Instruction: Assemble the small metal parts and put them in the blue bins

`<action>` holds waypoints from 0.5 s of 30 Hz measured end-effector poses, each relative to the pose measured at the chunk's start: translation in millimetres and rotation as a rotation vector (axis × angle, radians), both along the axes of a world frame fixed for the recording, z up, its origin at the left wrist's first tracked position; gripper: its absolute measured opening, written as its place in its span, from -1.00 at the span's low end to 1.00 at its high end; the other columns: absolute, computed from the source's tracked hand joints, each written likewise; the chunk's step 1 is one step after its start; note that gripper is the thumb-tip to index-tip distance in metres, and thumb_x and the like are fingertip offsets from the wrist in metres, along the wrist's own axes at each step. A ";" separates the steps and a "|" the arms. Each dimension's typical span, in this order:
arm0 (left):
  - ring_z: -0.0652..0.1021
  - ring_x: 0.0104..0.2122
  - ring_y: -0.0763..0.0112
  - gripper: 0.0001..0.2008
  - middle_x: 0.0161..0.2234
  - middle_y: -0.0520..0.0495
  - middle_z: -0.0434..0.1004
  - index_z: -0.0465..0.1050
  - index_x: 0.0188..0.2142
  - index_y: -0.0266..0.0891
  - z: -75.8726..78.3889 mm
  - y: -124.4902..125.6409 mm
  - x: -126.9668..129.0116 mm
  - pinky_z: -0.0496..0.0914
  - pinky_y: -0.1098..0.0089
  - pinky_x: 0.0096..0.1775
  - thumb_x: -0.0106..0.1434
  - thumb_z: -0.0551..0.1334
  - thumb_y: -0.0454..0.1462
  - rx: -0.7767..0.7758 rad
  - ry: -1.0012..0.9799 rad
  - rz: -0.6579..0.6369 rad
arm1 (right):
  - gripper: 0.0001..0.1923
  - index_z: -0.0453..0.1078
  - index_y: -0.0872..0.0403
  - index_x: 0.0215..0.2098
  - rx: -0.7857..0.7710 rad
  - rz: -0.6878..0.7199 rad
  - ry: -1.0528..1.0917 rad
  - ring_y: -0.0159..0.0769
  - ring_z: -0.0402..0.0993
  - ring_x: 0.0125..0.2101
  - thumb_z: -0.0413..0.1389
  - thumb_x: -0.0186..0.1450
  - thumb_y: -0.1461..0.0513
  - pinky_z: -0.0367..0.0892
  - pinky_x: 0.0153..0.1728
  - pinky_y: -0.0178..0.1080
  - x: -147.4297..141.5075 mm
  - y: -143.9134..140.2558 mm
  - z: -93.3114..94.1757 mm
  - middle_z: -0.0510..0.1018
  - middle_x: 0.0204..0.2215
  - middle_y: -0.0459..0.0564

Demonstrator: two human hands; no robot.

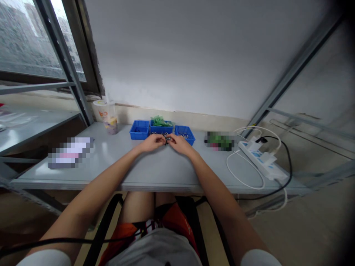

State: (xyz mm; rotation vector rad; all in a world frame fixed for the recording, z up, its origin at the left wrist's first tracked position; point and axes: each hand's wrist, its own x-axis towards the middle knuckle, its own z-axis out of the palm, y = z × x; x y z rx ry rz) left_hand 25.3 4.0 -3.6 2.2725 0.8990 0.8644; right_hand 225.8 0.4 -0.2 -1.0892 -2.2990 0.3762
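Two hands (pixel 166 142) pinching small dark part (pixel 166 139), between fingertips

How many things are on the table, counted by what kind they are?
Blue bins: 3
Plastic cup: 1
White power strip: 1
Small dark part held between the left hand and right hand: 1
Blurred-out items: 2
Total: 8
The tiny pieces inside the bins are too small to count.
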 end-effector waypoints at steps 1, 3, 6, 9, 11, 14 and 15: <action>0.48 -0.33 0.38 -0.84 -0.35 -0.08 0.52 0.42 -0.35 -0.30 0.0 -0.2 0.7 0.36 0.38 -0.22 0.17 0.13 -0.25 -0.021 -0.024 -0.019 | -0.75 0.39 0.09 -0.07 -0.003 0.015 -0.007 -0.41 0.34 -0.47 0.02 0.29 0.28 0.14 -0.38 -0.39 -0.1 -0.2 0.3 0.49 -0.48 -0.10; 0.47 -0.35 0.40 -0.84 -0.36 -0.07 0.50 0.41 -0.34 -0.30 0.3 -0.4 0.5 0.36 0.38 -0.24 0.18 0.14 -0.23 -0.061 -0.054 -0.028 | -0.78 0.42 0.10 -0.12 -0.010 0.039 -0.020 -0.43 0.32 -0.49 0.01 0.30 0.28 0.13 -0.39 -0.39 -0.6 -0.8 1.0 0.48 -0.48 -0.10; 0.46 -0.40 0.43 -0.85 -0.40 -0.04 0.47 0.39 -0.32 -0.30 1.1 -0.4 -1.6 0.36 0.40 -0.29 0.18 0.13 -0.26 -0.122 -0.080 -0.012 | -0.79 0.44 0.11 -0.16 -0.023 0.038 -0.036 -0.44 0.29 -0.50 0.01 0.31 0.26 0.11 -0.40 -0.39 -1.2 -2.2 2.3 0.46 -0.49 -0.11; 0.45 -0.42 0.44 -0.85 -0.42 -0.03 0.46 0.39 -0.32 -0.30 1.4 -0.2 -2.7 0.35 0.40 -0.31 0.18 0.13 -0.26 -0.152 -0.093 0.009 | -0.80 0.44 0.11 -0.17 -0.023 0.040 -0.048 -0.44 0.28 -0.50 0.01 0.31 0.26 0.11 -0.40 -0.39 -1.1 -2.8 3.2 0.47 -0.48 -0.09; 0.45 -0.41 0.44 -0.85 -0.42 -0.04 0.46 0.39 -0.33 -0.30 1.4 -0.1 -2.7 0.35 0.40 -0.31 0.17 0.13 -0.26 -0.145 -0.095 0.025 | -0.81 0.45 0.12 -0.19 -0.018 0.042 -0.045 -0.43 0.29 -0.49 0.02 0.31 0.26 0.12 -0.39 -0.38 -0.8 -2.3 3.0 0.48 -0.47 -0.08; 0.45 -0.41 0.43 -0.84 -0.42 -0.04 0.47 0.41 -0.34 -0.31 1.2 0.7 -2.4 0.34 0.40 -0.32 0.16 0.17 -0.23 -0.129 -0.097 0.044 | -0.83 0.44 0.12 -0.21 -0.014 0.026 -0.031 -0.43 0.29 -0.50 0.03 0.30 0.25 0.12 -0.39 -0.39 -0.3 -1.1 2.0 0.48 -0.49 -0.09; 0.45 -0.42 0.43 -0.82 -0.42 -0.04 0.47 0.41 -0.34 -0.31 0.8 1.2 -2.5 0.33 0.41 -0.32 0.16 0.18 -0.21 -0.121 -0.101 0.050 | -0.83 0.43 0.12 -0.22 -0.013 0.020 -0.027 -0.43 0.30 -0.50 0.03 0.30 0.25 0.11 -0.40 -0.39 -0.2 -0.8 1.6 0.48 -0.49 -0.09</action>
